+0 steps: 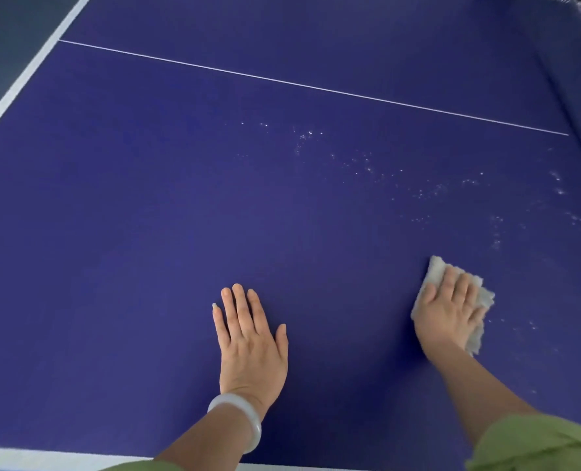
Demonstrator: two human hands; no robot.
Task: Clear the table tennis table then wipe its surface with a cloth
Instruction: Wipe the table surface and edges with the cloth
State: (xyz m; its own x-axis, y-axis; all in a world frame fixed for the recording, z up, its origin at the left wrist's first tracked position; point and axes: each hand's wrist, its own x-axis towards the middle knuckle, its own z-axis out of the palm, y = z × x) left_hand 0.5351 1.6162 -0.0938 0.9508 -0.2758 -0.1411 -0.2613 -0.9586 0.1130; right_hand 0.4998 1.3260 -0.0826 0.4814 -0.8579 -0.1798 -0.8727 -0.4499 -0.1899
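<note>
We see nothing left on the table; our right hand presses the cloth flat at lower right; white specks remain above; left hand rests flat.

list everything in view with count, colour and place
table tennis table: 1, deep blue, fills most of the view
centre line: 1, thin white, running across the far part of the top
edge lines: 2, broad white, along the left edge and the near edge
specks: many, whitish, scattered over the right half of the top
cloth: 1, white, flat on the table at lower right, under the right hand
floor: dark, beyond the table at top left
bracelet: 1, pale white, on the left wrist
sleeves: 2, light green, bottom edge
left hand: 1, flat on the bare table, fingers straight
right hand: 1, pressing on the cloth
</note>
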